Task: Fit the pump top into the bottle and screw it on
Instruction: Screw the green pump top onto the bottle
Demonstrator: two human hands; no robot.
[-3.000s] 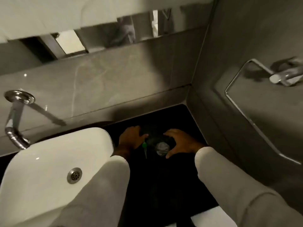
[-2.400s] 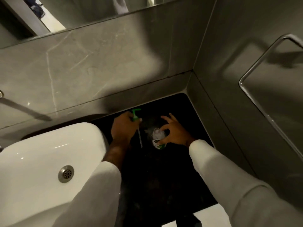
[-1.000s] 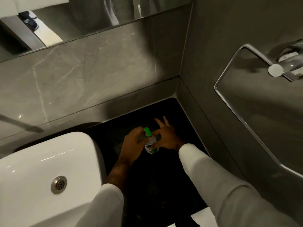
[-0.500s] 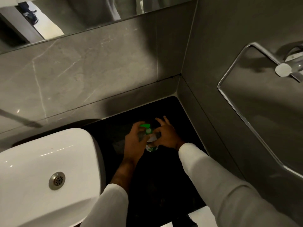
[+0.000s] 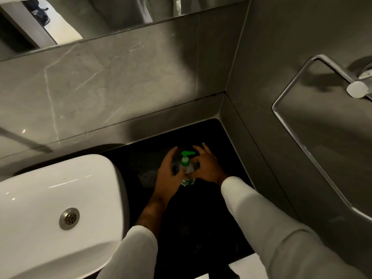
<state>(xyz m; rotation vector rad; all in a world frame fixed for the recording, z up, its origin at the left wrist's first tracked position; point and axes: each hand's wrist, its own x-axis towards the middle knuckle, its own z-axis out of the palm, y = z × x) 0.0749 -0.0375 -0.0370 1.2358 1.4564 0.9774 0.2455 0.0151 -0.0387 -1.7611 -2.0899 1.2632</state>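
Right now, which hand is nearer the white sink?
The left hand, on the bottle's sink side. The right hand is on the wall side.

Two long sleeves of plain white, softly creased fabric are worn. The left sleeve (image 5: 130, 252) is pushed up so that the forearm is left bare (its cuff sits well short of the wrist), while the right sleeve (image 5: 267, 228) is drawn down to the wrist.
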